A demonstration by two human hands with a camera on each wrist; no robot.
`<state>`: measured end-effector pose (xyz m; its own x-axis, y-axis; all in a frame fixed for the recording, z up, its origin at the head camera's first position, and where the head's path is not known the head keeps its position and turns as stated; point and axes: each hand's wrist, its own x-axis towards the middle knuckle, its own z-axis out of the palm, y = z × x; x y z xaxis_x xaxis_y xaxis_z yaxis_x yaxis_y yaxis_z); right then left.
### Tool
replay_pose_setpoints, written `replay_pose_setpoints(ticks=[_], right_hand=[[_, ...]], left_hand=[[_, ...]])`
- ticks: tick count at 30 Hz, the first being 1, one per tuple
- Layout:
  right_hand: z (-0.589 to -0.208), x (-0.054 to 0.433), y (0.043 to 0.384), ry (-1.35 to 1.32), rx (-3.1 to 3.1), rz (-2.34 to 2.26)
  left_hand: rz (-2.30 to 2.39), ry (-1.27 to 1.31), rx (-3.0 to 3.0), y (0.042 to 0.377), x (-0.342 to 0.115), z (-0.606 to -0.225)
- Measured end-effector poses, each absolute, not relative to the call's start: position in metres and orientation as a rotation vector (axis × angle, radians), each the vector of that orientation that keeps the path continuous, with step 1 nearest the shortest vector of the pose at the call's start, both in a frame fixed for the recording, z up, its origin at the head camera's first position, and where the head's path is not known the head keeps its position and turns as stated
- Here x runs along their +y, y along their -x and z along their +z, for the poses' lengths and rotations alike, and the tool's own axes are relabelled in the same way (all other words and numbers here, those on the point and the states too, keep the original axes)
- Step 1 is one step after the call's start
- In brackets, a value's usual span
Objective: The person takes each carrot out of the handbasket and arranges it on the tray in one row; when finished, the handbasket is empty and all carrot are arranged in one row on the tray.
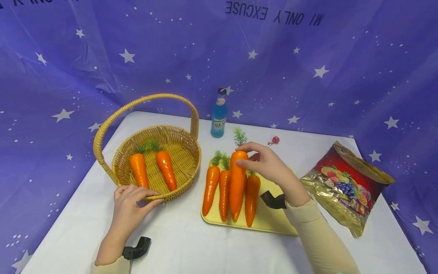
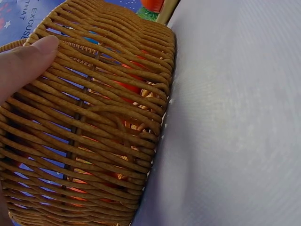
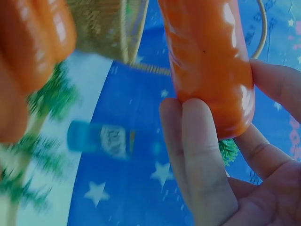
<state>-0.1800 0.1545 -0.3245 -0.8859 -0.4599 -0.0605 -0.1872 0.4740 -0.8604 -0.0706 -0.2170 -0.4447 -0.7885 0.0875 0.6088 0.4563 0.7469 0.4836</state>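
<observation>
My right hand [image 1: 265, 161] grips a carrot [image 1: 237, 186] by its thick top end, over the yellow tray [image 1: 277, 224]. In the right wrist view, fingers and thumb wrap the held carrot [image 3: 207, 61], its green top showing behind. Several other carrots lie side by side on the tray, among them one at the left [image 1: 211, 190] and one at the right [image 1: 252, 198]. My left hand [image 1: 131, 207] holds the near rim of the wicker basket [image 1: 195, 167], thumb outside on the weave. Inside the basket lie two carrots [image 1: 138, 169] with green tops toward the back.
A blue bottle [image 1: 219, 118] stands at the back of the white table, behind the tray. A red lollipop [image 1: 275, 140] lies right of it. At the right is a red and gold bag [image 1: 345, 186] with fruit pictures. The basket's tall handle [image 1: 147, 99] arches over its opening.
</observation>
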Motion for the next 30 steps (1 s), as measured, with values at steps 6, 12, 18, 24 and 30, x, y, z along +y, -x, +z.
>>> replay_pose_setpoints(ticks=[6, 12, 18, 24, 30], right_hand=[[-0.340, 0.188, 0.172, 0.475, 2.473, -1.346], [-0.361, 0.217, 0.167, 0.405, 2.456, -1.312], [-0.374, 0.236, 0.167, 0.304, 2.500, -1.279], [-0.390, 0.246, 0.168, 0.219, 2.494, -1.242], [-0.406, 0.249, 0.173, 0.213, 2.497, -1.208]], left_hand=[[-0.864, 0.398, -2.389, 0.070, -0.217, -0.445], [-0.856, 0.393, -2.396, 0.071, -0.217, -0.444], [-0.853, 0.405, -2.386, 0.071, -0.217, -0.444], [-0.859, 0.404, -2.383, 0.071, -0.217, -0.443], [-0.859, 0.410, -2.377, 0.071, -0.216, -0.444]])
